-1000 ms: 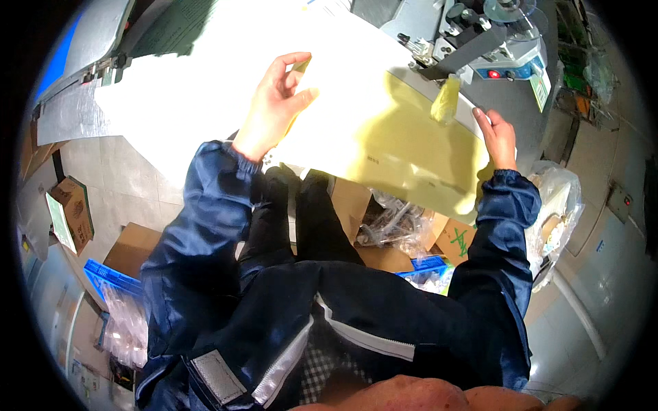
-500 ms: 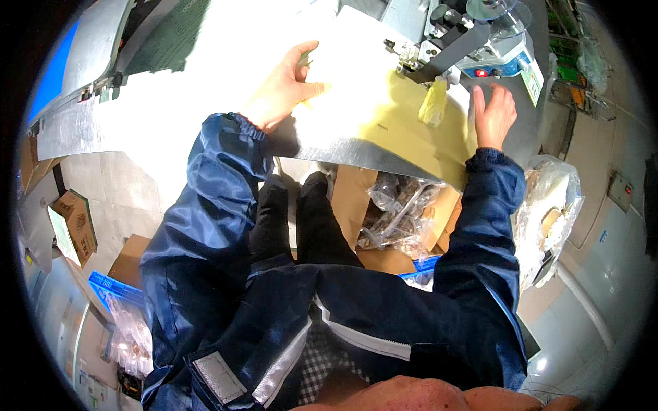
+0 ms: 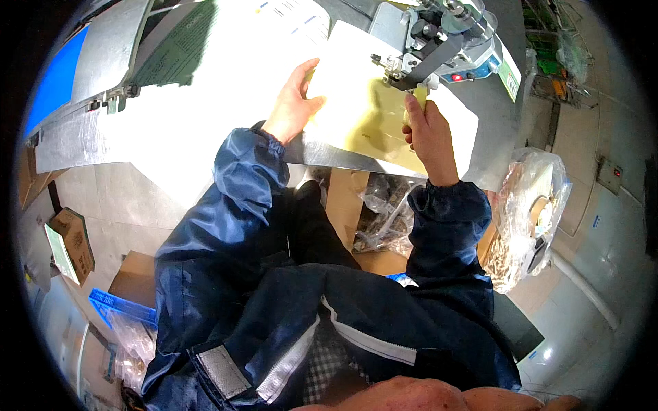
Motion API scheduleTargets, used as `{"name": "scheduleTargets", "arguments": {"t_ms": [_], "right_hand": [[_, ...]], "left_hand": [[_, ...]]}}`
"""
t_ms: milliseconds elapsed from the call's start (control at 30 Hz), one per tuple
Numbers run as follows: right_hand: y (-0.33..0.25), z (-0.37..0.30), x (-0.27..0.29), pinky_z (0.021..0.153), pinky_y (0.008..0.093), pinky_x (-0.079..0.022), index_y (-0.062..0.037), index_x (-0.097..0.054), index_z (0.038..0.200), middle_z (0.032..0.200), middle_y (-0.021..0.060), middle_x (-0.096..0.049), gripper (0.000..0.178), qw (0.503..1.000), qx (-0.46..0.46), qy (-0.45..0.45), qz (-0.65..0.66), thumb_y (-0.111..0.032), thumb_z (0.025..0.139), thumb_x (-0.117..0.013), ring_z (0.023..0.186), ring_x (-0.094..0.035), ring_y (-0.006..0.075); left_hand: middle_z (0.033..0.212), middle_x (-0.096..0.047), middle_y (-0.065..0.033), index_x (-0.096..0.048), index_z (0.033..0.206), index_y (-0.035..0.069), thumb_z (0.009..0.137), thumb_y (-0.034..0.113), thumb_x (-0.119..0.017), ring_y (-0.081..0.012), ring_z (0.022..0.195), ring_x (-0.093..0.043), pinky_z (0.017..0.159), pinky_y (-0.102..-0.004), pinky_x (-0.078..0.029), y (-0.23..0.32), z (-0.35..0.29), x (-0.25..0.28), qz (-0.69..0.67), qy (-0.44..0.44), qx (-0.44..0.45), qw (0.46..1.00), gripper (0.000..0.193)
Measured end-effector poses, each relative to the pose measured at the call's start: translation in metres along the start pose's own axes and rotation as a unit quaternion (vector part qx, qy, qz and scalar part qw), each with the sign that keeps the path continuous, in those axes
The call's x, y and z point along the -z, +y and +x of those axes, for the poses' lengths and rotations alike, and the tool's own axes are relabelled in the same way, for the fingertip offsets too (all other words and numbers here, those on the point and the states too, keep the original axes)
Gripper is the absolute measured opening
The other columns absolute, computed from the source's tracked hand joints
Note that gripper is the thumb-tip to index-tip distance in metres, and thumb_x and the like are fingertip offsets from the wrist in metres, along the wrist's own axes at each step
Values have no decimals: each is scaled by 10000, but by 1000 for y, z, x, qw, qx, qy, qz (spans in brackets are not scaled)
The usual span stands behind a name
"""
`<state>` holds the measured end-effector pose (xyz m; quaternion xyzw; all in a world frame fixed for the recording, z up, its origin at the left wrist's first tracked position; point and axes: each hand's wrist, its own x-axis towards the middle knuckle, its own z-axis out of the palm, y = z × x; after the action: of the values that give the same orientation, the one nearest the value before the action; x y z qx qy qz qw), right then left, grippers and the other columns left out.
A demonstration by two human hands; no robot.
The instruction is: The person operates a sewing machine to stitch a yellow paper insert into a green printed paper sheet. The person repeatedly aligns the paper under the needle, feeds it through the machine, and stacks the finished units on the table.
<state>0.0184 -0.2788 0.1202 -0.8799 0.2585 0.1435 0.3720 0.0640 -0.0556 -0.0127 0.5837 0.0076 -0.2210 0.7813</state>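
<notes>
A pale yellow sheet (image 3: pixel 356 130), partly washed out by bright light, lies on the metal table under a small bench-top machine (image 3: pixel 439 55). This machine has clear discs, a dark band and a blue front panel with a lit red switch. My right hand (image 3: pixel 432 133) is closed round the machine's yellow-wrapped handle (image 3: pixel 421 92), whose lower end the fingers hide. At the sheet's left edge rests my left hand (image 3: pixel 293 106), its thumb and fingers apart, touching the edge.
Printed white sheets (image 3: pixel 295 20) lie at the back. A metal plate device (image 3: pixel 110 55) stands at far left. Below the table sits a cardboard box (image 3: pixel 346 205) with clear plastic bags. To the right is a plastic-wrapped bundle (image 3: pixel 528 219); a blue crate (image 3: pixel 123 308) stands lower left.
My right hand has moved left from the sheet's right side and taken hold of the yellow handle. The sheet's right part now sits flatter and further right of the machine in view.
</notes>
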Motion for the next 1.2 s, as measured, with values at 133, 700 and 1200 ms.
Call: {"name": "scheduleTargets", "arguments": {"t_ms": [133,700,1200], "right_hand": [[6,0,-9,498,292,-403,-4,-544,899,649,61,-552,430,999,1,36,34,-418,1011,-520,542,-513,125],[22,11,-54,831,586,-471,56,-428,1125,976,349,-647,517,967,-30,63,-247,-443,990,-461,944,-618,518],[-13,-3,8,505,239,-442,-51,-596,994,714,25,-600,491,996,-87,27,13,-536,968,-527,560,-578,90]], "left_hand": [[1375,-514,-95,-350,1485,65,861,-150,-585,-156,1193,-531,983,-274,-456,-9,2,-5,34,13,-18,999,700],[1236,-627,-187,-450,1410,65,819,-9,-650,-250,1159,-599,987,-334,-460,-12,-12,-9,117,79,-41,989,628],[1157,-649,-141,-426,1422,81,827,-30,-659,-229,1046,-625,920,-327,-488,-20,-40,9,144,96,-56,983,649]]}}
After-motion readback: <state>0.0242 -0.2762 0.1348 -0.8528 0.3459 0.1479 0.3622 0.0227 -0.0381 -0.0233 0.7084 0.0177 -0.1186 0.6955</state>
